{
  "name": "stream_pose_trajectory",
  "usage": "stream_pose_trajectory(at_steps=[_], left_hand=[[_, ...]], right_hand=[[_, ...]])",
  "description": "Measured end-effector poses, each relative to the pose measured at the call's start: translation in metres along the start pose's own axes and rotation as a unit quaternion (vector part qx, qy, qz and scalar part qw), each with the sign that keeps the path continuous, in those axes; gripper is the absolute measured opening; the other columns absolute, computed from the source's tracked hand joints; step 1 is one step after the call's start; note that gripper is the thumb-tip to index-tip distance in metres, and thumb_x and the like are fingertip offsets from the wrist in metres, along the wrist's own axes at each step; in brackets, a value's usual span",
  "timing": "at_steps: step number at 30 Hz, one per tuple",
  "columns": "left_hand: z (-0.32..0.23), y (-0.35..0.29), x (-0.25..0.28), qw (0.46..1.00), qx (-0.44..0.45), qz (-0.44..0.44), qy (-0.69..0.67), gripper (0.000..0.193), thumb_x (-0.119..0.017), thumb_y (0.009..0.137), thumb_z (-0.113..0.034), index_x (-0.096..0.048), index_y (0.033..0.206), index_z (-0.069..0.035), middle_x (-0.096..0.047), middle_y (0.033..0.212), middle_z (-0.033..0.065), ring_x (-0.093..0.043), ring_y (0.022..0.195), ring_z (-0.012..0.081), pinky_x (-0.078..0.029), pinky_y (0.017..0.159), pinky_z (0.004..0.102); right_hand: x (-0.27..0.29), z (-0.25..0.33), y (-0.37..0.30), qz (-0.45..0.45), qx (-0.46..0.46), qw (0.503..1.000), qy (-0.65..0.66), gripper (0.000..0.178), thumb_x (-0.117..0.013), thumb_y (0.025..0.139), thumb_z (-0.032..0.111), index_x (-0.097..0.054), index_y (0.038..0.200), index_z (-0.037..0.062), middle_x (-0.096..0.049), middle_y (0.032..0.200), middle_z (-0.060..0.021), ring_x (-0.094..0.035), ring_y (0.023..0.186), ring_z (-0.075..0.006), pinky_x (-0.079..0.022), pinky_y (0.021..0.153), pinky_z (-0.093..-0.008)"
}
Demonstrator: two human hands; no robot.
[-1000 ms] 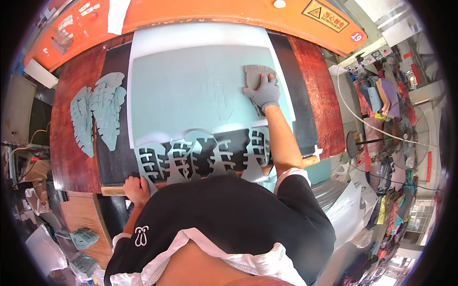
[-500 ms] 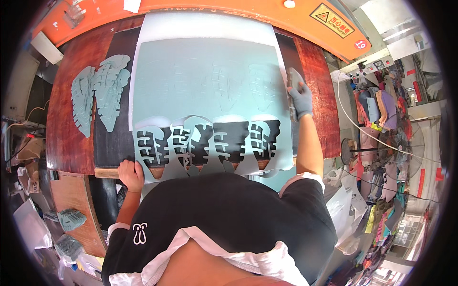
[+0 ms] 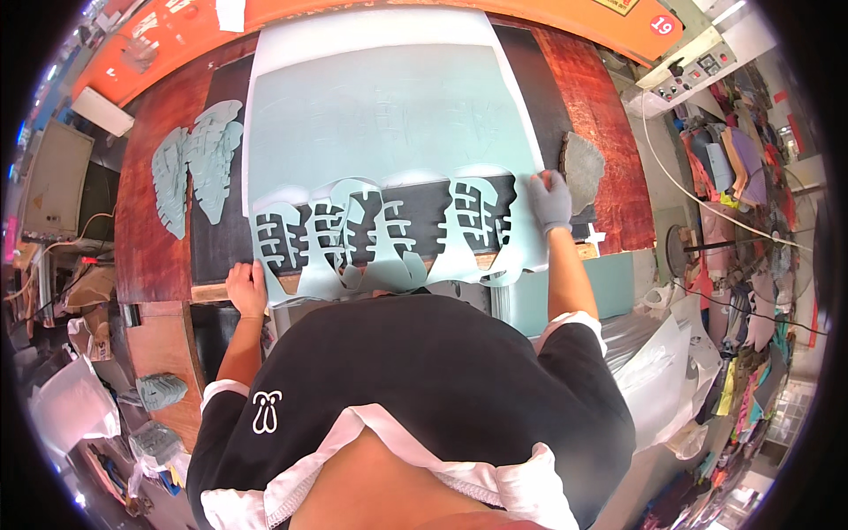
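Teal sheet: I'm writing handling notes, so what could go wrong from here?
The teal sheet might tear at the narrow strips between its cut-outs if the left hand and gloved right hand pull unevenly at its edges. Sliding left, it could disturb the cut pieces lying close by.

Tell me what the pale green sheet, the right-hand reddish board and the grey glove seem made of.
Sheet: probably foam or rubber, matte; the narrow cut strips bend and curl.
Board: likely varnished wood, though possibly a laminate; streaky reddish-brown with a slight sheen.
Glove: seemingly fabric, dull grey and close-fitting; any weave is too small to confirm.
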State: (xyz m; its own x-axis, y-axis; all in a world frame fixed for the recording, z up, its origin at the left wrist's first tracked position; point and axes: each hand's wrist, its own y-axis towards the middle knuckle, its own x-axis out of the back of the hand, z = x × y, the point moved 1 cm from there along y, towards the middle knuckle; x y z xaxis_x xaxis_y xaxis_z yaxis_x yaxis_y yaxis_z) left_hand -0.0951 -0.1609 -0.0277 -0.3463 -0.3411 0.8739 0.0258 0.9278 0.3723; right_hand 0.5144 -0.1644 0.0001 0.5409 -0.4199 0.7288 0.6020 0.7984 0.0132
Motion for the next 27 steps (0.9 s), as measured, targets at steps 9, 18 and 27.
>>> stream_pose_trajectory(at_steps=[9,18,27], left_hand=[[0.0,0.05,-0.017,0.909,0.248,0.133,-0.309,0.041,-0.049,0.09,-0.04,-0.064,0.095,-0.002,-0.063,0.077,0.0161,-0.059,0.071,0.0245,-0.045,0.07,0.0348],[0.008,0.017,0.022,0.897,0.246,0.179,-0.319,0.028,-0.056,0.089,-0.026,-0.057,0.072,-0.005,-0.05,0.06,-0.002,-0.045,0.058,0.0065,-0.038,0.053,0.0274],[0.009,0.113,0.011,0.62,0.285,0.271,-0.678,0.042,-0.05,0.094,-0.027,-0.043,0.126,-0.002,-0.058,0.114,0.0101,-0.061,0.094,0.0246,-0.049,0.076,0.0342]], right_hand=[[-0.013,-0.026,-0.021,-0.014,0.019,0.994,0.105,0.027,-0.057,0.081,0.023,-0.058,0.093,-0.0007,-0.062,0.087,-0.0144,-0.058,0.08,-0.023,-0.044,0.075,-0.0339],[0.018,-0.047,-0.075,0.084,0.008,0.976,0.202,0.027,-0.06,0.082,0.018,-0.054,0.1,-0.0017,-0.058,0.082,-0.0053,-0.052,0.074,-0.0115,-0.043,0.068,-0.0267],[-0.016,0.104,-0.038,-0.05,0.256,0.963,-0.059,0.039,-0.064,0.08,0.03,-0.054,0.11,0.0062,-0.056,0.104,-0.0127,-0.057,0.089,-0.0279,-0.046,0.078,-0.0376]])
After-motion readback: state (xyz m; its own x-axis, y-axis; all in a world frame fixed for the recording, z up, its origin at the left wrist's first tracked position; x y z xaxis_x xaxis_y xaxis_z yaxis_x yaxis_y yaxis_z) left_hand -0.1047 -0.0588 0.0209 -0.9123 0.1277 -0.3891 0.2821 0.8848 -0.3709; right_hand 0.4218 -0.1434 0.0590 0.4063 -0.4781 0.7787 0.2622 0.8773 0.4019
